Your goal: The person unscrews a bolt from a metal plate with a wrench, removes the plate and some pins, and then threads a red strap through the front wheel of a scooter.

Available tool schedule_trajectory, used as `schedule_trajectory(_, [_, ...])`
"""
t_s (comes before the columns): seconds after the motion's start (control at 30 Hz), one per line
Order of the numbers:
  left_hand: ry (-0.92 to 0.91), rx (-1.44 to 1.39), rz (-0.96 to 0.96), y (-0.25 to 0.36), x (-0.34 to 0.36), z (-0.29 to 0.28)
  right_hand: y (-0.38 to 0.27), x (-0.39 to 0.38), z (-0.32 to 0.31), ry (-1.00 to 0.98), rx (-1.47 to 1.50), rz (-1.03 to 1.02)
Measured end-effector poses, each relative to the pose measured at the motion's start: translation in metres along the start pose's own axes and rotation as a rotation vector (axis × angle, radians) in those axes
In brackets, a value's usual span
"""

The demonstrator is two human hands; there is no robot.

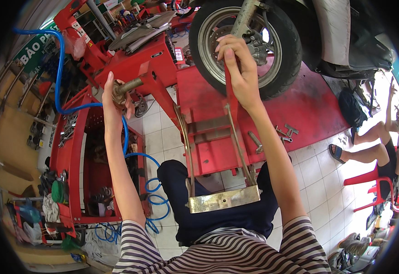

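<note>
My left hand (pixel 112 98) is closed around the knob end of a thick threaded screw (pixel 131 85). The screw passes into the left red upright (pixel 161 95) of a wheel clamp. My right hand (pixel 241 71) wraps the top of the clamp's right red upright (pixel 229 86), just in front of a scooter's front wheel (pixel 292 68). Part of that upright is hidden by my fingers. Two metal bars run from the clamp toward me to a worn metal crosspiece (pixel 224 200) above my lap. The wheel stands on a red lift platform (pixel 309 112).
Several wrenches (pixel 285 133) lie on the platform, right of the clamp. A red tool cart (pixel 75 182) stands at left, with a coiled blue air hose (pixel 156 201) beside it. Another person's leg (pixel 366 156) and a red chair (pixel 368 178) are at right.
</note>
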State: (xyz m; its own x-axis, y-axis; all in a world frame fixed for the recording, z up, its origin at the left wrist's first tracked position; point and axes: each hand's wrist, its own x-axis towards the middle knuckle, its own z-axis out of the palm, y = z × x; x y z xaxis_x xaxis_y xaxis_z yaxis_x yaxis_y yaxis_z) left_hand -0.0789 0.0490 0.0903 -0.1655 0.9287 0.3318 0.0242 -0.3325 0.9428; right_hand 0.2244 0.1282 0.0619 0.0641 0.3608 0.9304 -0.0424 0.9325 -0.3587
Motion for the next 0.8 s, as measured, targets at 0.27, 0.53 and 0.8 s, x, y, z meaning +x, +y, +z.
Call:
schedule_trajectory(0.27, [0.008, 0.021, 0.367, -0.005, -0.010, 0.014, -0.003, -0.001, -0.003, -0.039, 0.008, 0.005])
schedule_trajectory(0.53, [0.030, -0.146, -0.052, 0.002, 0.006, 0.000, 0.000, -0.001, 0.000, 0.004, 0.015, -0.010])
schedule_trajectory(0.8, [0.119, 0.102, 0.471, -0.016, -0.009, 0.011, 0.000, 0.000, 0.000, 0.004, 0.011, -0.010])
